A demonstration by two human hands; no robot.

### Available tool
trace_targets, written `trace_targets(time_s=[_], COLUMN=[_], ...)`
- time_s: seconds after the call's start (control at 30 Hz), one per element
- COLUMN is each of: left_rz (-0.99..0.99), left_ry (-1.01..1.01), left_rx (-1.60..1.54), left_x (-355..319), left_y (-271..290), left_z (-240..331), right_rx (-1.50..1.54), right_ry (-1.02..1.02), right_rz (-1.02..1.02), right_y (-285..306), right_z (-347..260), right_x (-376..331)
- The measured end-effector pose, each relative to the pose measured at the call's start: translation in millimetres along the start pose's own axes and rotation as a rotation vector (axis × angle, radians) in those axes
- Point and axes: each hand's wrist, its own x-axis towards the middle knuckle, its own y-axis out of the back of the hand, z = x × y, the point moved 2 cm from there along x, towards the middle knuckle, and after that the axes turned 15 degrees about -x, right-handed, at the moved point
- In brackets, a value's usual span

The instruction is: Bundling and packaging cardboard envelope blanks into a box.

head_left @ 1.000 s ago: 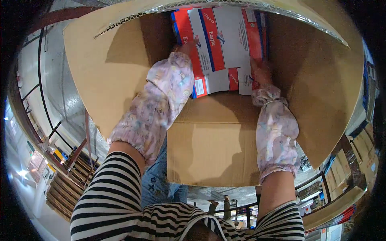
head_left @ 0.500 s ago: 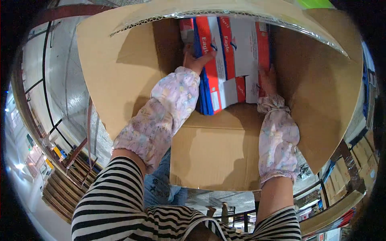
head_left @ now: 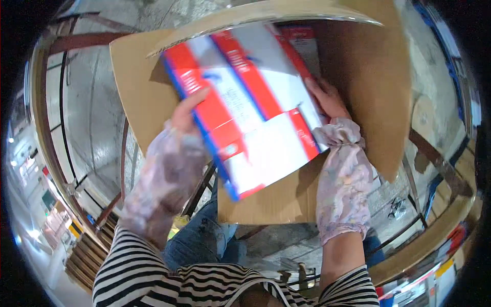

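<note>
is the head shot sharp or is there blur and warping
Head view: the red, white and blue packs and the left hand are motion-smeared; the right hand is crisper; the open cardboard box bows with fisheye distortion, corners vignetted black.

The scene is lit brightly and evenly from above, and no single lamp can be made out. A glossy sheen is seen on the white panels of the box (head_left: 255, 117), where the printing is washed out. A soft shadow is cast by that box onto the carton (head_left: 266, 199) beneath it, and the carton's inner walls are darkened toward the top. Motion blur is shown on the box and on the left hand (head_left: 186, 110); the right hand (head_left: 327, 97) is rendered more sharply. Straight rails are bent strongly toward the rim, and the corners are cut off by a black circular vignette. Small bright lights at the far left edge are blown out.
</note>
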Motion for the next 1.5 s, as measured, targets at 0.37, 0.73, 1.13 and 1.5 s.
trace_targets(time_s=[0.37, 0.73, 1.13, 1.5], left_rz=[-0.419, -1.191, -1.237, -1.514], left_ry=[0.045, 0.851, 1.475, 1.480], left_rx=[0.588, 0.773, 1.205, 1.721], left_x=[-181.8, -129.1, -385.6, -471.2], left_y=[21.8, -106.8, 32.1, 128.9], left_z=[109.9, -14.4, -213.0, -230.4], right_rx=[0.506, 0.428, 0.854, 1.320], right_ry=[0.224, 0.115, -0.395, -0.109], right_rz=[0.113, 1.036, 1.817, 2.214], right_y=[-32.4, -36.4, -328.6, -542.7], right_z=[-103.0, -100.0, -23.6, -32.4], right_x=[-264.0, -563.4, -815.7, -799.6])
